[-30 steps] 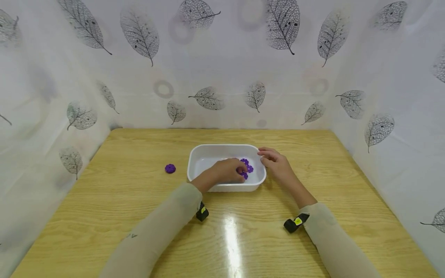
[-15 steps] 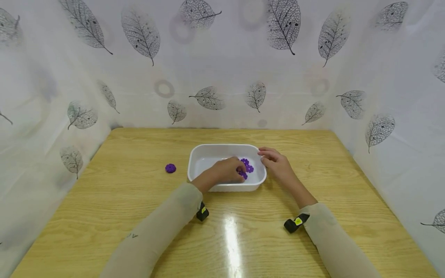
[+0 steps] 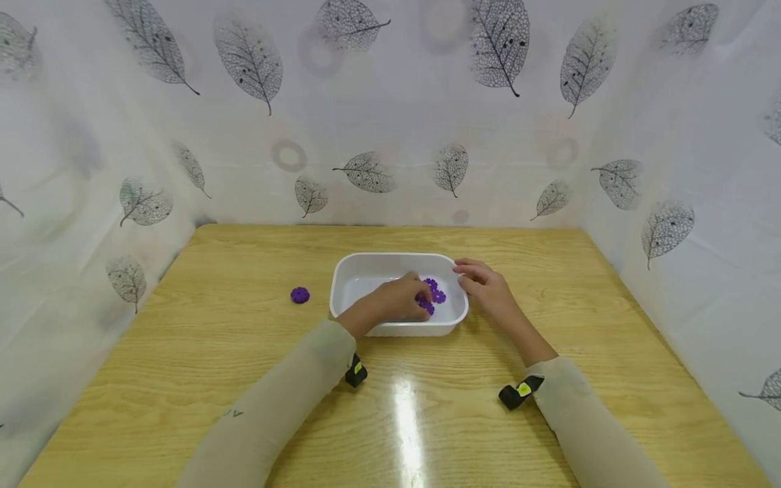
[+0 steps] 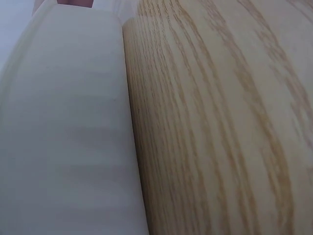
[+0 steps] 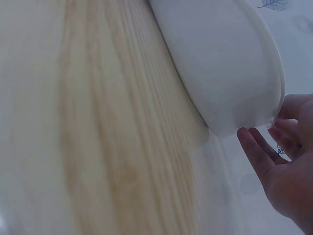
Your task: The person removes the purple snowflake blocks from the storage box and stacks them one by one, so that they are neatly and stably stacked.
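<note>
In the head view my left hand reaches over the near wall into a white plastic tray. Its curled thumb and fingers pinch a small purple flower-shaped piece, partly hidden by the fingers. More purple flower-shaped pieces lie beside the fingertips at the tray's right end. My right hand holds the tray's right end by its rim. The right wrist view shows fingers against the outer wall and another at the rim. A bit of the left hand shows above the tray wall in the left wrist view.
A rounded purple piece rests on the wooden table, left of the tray. Leaf-printed white curtains enclose the back and both sides. Black wrist cameras sit at both cuffs.
The left hand's fingers shift very slightly at the purple pieces. The right hand and the tray stay in place.
</note>
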The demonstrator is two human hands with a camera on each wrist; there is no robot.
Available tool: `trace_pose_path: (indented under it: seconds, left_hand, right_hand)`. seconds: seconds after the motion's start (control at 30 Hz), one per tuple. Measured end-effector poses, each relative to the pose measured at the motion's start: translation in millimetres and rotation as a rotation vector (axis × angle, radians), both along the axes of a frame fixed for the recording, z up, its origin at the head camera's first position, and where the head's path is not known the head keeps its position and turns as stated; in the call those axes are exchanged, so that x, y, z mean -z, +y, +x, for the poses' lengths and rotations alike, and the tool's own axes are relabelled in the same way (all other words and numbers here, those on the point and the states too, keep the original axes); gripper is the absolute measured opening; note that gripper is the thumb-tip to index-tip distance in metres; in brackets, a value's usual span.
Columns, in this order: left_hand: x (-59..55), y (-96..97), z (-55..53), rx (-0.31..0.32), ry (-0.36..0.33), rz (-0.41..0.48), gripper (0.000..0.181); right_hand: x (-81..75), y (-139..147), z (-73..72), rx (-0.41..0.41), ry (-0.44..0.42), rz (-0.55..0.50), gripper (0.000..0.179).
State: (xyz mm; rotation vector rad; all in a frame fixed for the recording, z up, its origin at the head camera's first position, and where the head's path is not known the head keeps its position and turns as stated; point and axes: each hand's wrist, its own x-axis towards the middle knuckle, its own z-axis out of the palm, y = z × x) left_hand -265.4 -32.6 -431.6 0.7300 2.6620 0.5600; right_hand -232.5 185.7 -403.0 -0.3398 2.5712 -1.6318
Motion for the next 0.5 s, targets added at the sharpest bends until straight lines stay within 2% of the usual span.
trace_pose_path:
  seconds: [0.27,0.4,0.5]
  left_hand:
    - [-2.3,0.9,-1.2,0.068,0.053,-0.013,0.031]
    - [-1.8,0.6,-1.7,0.070,0.069,-0.013,0.032]
    - [-1.3,0.5,-2.1,0.064,0.073,-0.001,0.034]
  right_hand:
    - [-1.9,0,2.3,0.005,0.008,-0.006,0.034]
    - [1.0,1,0.1,-0.003,0.004,0.001,0.034]
    - [10.1,4,-6.4,-0.006,0.002,-0.005,0.035]
